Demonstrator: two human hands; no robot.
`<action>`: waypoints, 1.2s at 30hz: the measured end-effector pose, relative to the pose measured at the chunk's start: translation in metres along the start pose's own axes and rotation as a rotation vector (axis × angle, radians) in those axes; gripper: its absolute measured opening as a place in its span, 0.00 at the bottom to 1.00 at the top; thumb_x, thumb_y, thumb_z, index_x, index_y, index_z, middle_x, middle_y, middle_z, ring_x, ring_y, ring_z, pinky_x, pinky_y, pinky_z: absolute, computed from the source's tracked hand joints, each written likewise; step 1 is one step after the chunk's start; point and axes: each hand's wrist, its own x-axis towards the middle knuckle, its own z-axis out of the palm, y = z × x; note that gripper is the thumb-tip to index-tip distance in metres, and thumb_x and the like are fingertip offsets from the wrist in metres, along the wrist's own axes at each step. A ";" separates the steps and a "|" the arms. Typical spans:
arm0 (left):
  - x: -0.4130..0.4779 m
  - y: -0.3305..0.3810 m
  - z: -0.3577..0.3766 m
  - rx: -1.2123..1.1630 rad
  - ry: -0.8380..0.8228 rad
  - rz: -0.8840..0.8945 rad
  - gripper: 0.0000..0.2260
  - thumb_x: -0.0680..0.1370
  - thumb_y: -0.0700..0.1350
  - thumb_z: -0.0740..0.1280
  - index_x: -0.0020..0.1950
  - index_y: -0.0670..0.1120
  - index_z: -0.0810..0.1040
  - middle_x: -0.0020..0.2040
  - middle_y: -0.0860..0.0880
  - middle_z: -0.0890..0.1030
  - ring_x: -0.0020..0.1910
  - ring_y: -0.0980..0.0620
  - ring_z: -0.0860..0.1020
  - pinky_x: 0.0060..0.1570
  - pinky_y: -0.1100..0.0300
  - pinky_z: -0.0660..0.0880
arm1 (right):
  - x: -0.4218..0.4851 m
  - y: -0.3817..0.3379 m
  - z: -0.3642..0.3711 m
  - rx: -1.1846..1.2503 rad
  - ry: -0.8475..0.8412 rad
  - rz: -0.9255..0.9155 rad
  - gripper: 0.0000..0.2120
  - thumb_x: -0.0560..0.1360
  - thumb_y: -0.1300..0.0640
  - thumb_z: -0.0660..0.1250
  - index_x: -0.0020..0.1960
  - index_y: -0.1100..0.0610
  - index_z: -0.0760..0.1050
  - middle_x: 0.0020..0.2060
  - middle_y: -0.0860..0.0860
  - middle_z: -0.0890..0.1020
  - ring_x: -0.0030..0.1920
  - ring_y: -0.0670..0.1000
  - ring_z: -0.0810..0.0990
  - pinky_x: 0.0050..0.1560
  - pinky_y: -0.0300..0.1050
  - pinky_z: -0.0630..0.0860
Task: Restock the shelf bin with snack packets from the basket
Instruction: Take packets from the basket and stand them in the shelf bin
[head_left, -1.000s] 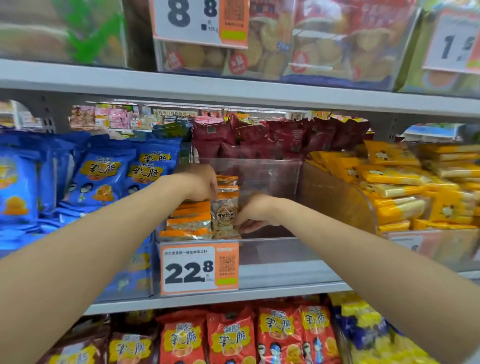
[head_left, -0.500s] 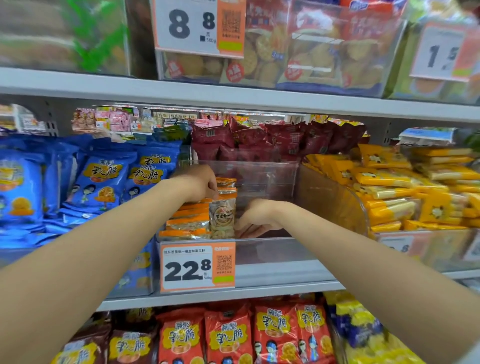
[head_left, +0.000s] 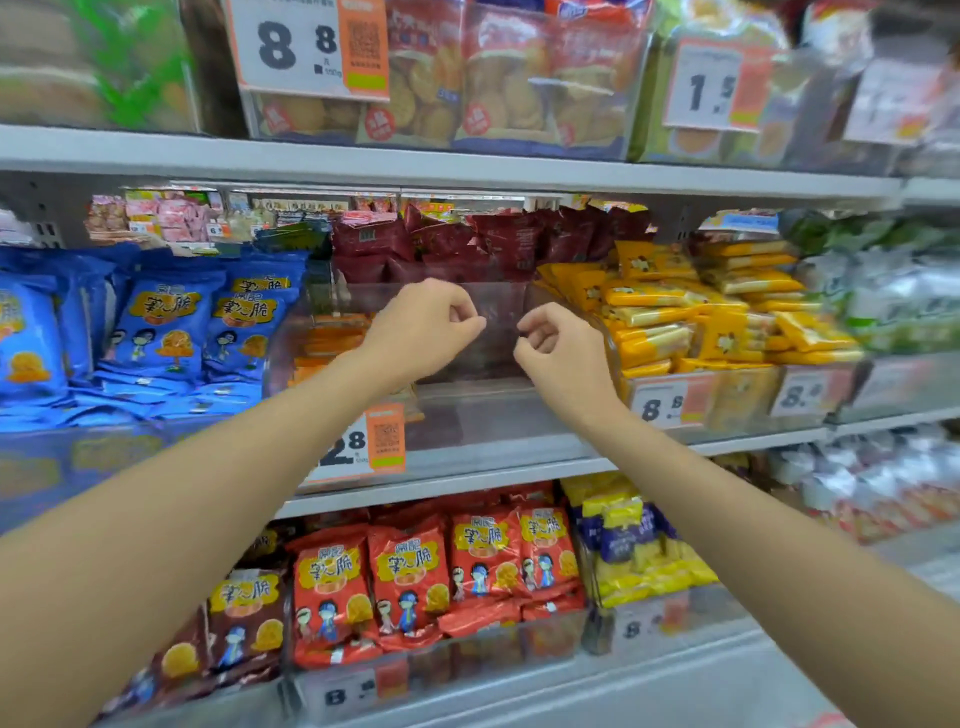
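2 curled empty hands, L hand (head_left: 427, 332), R hand (head_left: 558, 353), clear bin (head_left: 485, 413) behind, yellow pkts (head_left: 675, 312)

A smooth, clear plastic shelf bin (head_left: 483, 415) is shown holding glossy orange film snack packets (head_left: 332, 338), with glossy blue plastic bags (head_left: 166, 332) at left, beneath a matt grey metal shelf edge (head_left: 467, 167).
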 end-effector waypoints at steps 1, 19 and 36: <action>-0.007 0.016 0.009 -0.015 -0.010 0.025 0.08 0.76 0.52 0.67 0.38 0.53 0.79 0.34 0.57 0.77 0.39 0.52 0.77 0.42 0.56 0.75 | -0.014 0.007 -0.014 -0.022 -0.005 -0.005 0.06 0.71 0.64 0.67 0.46 0.57 0.78 0.35 0.50 0.78 0.34 0.45 0.73 0.39 0.39 0.71; -0.215 0.165 0.353 -0.309 -0.994 -0.205 0.07 0.76 0.41 0.70 0.40 0.39 0.83 0.30 0.49 0.82 0.28 0.56 0.76 0.27 0.67 0.70 | -0.336 0.248 -0.183 -0.245 -0.688 0.912 0.14 0.75 0.64 0.68 0.60 0.65 0.76 0.38 0.53 0.78 0.42 0.54 0.77 0.38 0.43 0.75; -0.326 0.097 0.502 -0.540 -1.124 -0.817 0.06 0.76 0.41 0.70 0.41 0.40 0.81 0.35 0.44 0.80 0.28 0.52 0.73 0.30 0.62 0.70 | -0.547 0.403 -0.157 -0.707 -0.740 1.220 0.47 0.71 0.52 0.74 0.79 0.52 0.47 0.78 0.56 0.43 0.78 0.60 0.43 0.71 0.64 0.57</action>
